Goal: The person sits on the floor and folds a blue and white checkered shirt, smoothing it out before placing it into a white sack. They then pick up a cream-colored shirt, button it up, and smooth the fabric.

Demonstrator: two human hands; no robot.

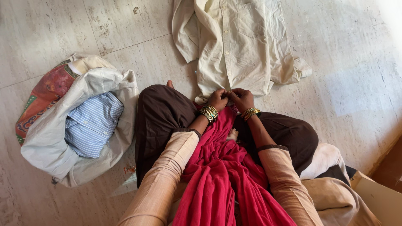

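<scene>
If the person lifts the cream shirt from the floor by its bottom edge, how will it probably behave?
The cream shirt lies flat with soft wrinkles, so it will probably hang floppy. It looks like thin cloth, likely light. The left hand and right hand pinch its hem, so the sleeves may drag on the floor.

cream shirt (234, 46) top cut off by frame edge, hem under hands (229, 99), fingertips prob. hidden in fabric

Both arms reach forward over the lap, elbows bent. The left hand (217, 100) and right hand (242, 98) meet knuckle to knuckle, fingers (233, 93) curled and pinched shut, wrists ringed with bangles.
</scene>
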